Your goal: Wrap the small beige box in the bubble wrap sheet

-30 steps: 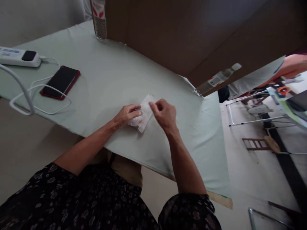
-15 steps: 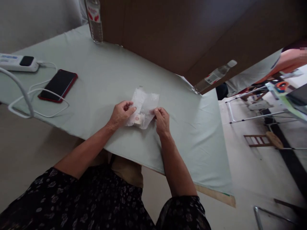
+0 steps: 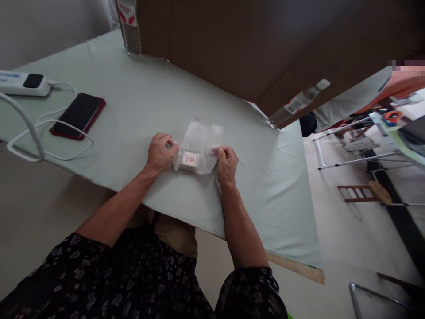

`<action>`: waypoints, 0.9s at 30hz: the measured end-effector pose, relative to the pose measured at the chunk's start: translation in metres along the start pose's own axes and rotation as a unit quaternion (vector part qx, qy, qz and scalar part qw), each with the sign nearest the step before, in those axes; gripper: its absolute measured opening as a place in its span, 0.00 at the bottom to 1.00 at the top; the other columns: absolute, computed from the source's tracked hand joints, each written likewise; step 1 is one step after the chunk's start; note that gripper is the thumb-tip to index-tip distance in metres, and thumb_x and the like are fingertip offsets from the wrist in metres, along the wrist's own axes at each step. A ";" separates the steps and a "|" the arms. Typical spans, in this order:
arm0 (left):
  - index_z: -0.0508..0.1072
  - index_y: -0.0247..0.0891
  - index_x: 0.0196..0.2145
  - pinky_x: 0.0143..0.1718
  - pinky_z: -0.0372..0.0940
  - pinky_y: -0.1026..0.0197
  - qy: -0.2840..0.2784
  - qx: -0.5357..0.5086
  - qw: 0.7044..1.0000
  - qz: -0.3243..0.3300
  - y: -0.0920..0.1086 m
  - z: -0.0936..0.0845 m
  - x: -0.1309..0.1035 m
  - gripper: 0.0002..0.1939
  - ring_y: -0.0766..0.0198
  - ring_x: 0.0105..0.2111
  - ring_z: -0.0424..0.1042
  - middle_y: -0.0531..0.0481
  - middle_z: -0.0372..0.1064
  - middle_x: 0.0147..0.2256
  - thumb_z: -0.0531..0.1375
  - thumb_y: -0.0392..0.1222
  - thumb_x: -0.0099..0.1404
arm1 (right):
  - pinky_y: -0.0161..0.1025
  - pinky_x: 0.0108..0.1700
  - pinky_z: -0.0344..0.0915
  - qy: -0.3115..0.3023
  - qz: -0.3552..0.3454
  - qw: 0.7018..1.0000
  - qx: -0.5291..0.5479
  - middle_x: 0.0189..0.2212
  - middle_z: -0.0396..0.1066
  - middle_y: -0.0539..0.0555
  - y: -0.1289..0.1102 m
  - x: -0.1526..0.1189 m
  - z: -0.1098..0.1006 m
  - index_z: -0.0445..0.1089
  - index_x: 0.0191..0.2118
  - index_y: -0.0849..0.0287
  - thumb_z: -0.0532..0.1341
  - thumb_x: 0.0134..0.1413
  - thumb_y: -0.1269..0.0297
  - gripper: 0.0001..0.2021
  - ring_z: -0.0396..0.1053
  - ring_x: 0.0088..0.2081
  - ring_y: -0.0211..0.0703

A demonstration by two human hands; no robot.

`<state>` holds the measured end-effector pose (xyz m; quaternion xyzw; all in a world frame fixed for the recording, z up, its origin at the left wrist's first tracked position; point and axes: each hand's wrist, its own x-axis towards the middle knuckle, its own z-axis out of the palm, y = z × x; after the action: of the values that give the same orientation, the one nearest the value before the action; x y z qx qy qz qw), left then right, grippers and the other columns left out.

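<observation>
Spreading the translucent wrap [image 3: 200,135] seems the step in hand: the left hand [image 3: 161,153] and right hand [image 3: 227,165] pinch its side edges in their fingers, the small box [image 3: 189,161] between them at mid-frame over the tabletop [image 3: 133,97]; lifting the box clear would call for freeing one hand

The camera is worn on the head of the person, and it looks forward and steeply down, over the black blouse with small pale flowers [image 3: 109,274]. The left hand [image 3: 161,153] and the right hand [image 3: 227,164] appear near the centre, at arm's reach. The view is wide, from the white rectangular power strip [image 3: 20,83] at left to the brown round-seated wooden stool [image 3: 380,192] farther away at right.
</observation>
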<state>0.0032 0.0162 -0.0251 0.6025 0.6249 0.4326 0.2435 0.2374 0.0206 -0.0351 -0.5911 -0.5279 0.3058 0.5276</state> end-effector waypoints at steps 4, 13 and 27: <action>0.65 0.42 0.25 0.59 0.64 0.41 0.061 0.091 0.994 -0.019 -0.012 0.001 0.005 0.07 0.48 0.50 0.69 0.44 0.74 0.41 0.60 0.36 0.58 | 0.38 0.35 0.64 0.012 0.021 0.999 -0.044 0.25 0.65 0.46 0.007 0.008 -0.007 0.66 0.30 0.56 0.59 0.53 0.52 0.12 0.62 0.29 0.38; 0.71 0.41 0.42 0.58 0.63 0.39 0.133 0.085 0.985 0.066 -0.009 -0.004 0.002 0.13 0.47 0.49 0.70 0.42 0.74 0.45 0.57 0.36 0.59 | 0.40 0.40 0.68 0.043 -0.112 0.990 -0.072 0.34 0.76 0.52 -0.025 -0.005 -0.014 0.71 0.37 0.55 0.60 0.57 0.53 0.11 0.72 0.35 0.41; 0.75 0.34 0.53 0.42 0.69 0.52 -0.087 0.007 0.992 0.087 0.017 -0.026 -0.012 0.28 0.53 0.35 0.76 0.48 0.75 0.27 0.51 0.58 0.70 | 0.46 0.54 0.72 -0.296 -0.132 0.942 -0.080 0.42 0.82 0.54 -0.058 -0.035 -0.032 0.79 0.47 0.53 0.61 0.62 0.59 0.12 0.78 0.46 0.46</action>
<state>-0.0070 -0.0038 -0.0003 0.6914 0.5497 0.3940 0.2542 0.2404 -0.0287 0.0211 -0.4389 -0.7568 0.3511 0.3338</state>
